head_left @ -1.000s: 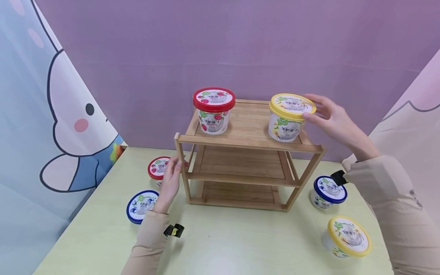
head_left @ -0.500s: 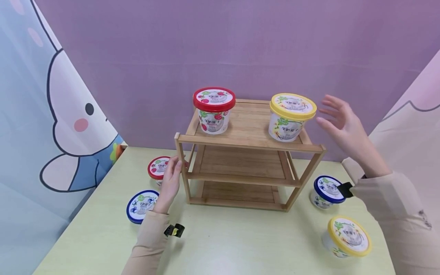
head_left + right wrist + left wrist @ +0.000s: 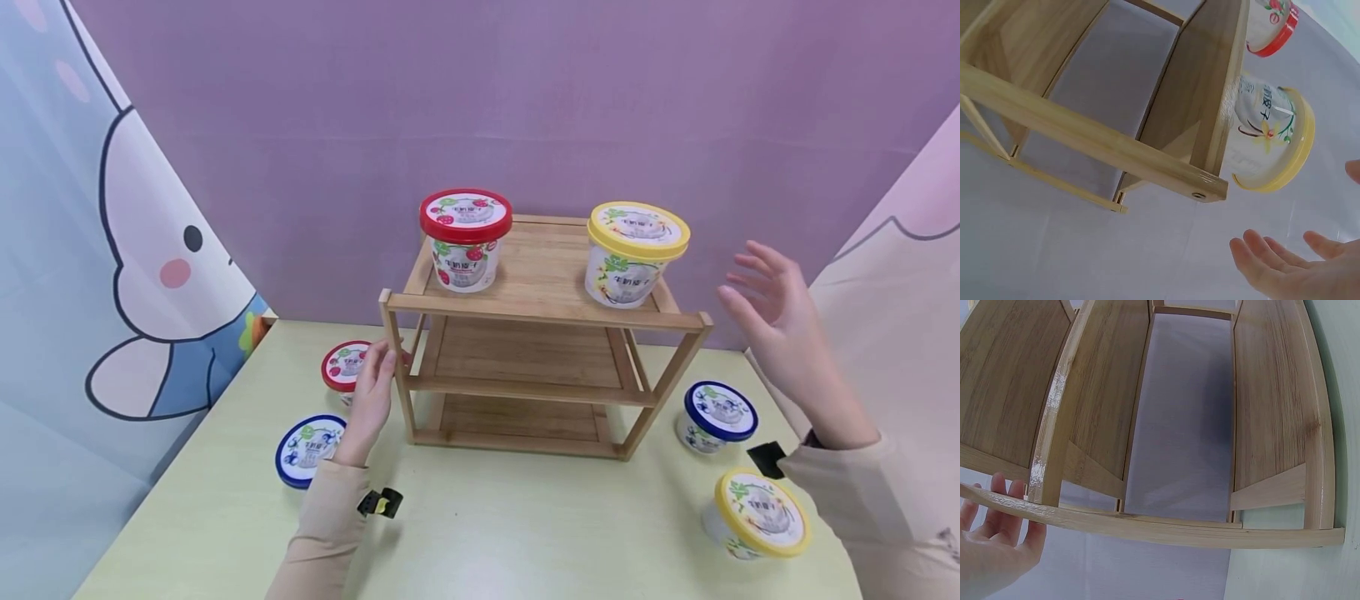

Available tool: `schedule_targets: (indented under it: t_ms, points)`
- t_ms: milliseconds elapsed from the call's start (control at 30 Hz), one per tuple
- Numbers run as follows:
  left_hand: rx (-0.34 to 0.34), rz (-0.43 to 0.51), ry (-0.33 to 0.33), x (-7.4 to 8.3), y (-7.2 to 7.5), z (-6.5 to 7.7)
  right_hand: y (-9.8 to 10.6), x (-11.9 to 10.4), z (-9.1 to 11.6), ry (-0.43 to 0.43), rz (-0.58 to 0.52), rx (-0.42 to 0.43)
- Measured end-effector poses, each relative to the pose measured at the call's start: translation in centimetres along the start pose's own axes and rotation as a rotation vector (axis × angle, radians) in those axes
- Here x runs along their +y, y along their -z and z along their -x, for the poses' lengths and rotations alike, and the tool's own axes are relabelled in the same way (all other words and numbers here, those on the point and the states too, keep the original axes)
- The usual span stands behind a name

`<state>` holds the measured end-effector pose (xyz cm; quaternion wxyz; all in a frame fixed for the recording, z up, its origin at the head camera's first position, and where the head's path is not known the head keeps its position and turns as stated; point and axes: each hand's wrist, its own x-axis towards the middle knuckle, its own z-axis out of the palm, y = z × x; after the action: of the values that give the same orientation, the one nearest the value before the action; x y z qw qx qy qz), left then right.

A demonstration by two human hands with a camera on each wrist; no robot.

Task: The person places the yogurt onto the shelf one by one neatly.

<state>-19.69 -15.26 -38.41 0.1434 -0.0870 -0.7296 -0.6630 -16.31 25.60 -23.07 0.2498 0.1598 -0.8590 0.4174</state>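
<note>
Pale green table [image 3: 465,517], purple backdrop [image 3: 525,100], cartoon curtain [image 3: 172,308] at left. Three-tier wooden rack [image 3: 540,312] on table. Yellow-lidded white tub [image 3: 635,257], flower-printed, upright on its top right. Left hand [image 3: 371,398]: fingers curled round rack's front-left post [image 3: 1179,531]; right hand [image 3: 786,325] released, fingers loosely bent, apart from tub.

Left hand [image 3: 370,400] gripping, left forearm [image 3: 322,525] slanting in from near left. Right hand [image 3: 789,329] hanging raised at right, fingers bending loosely, thumb standing apart.

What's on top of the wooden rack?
A red-lidded tub and, to its right, a yellow-lidded tub. The patches of top shelf directly beneath them are covered.
</note>
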Motion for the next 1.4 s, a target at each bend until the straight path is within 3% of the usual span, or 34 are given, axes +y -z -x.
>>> schedule_targets:
  t_ms: [167,800,1067,1400]
  points:
    - [0.005,-0.005,0.008,0.0,0.0,0.1,-0.1,0.3,1.8,0.017,0.031,0.026]
    - [0.001,0.003,0.022,0.2,-0.1,0.2,0.2,3.0,7.6,0.013,0.104,-0.013]
    - [0.015,-0.013,-0.005,0.2,-0.1,0.1,-0.1,4.1,10.0,-0.008,0.213,-0.030]
    - [0.012,-0.034,0.023,0.2,0.0,0.1,-1.0,6.1,12.8,0.078,0.204,0.003]
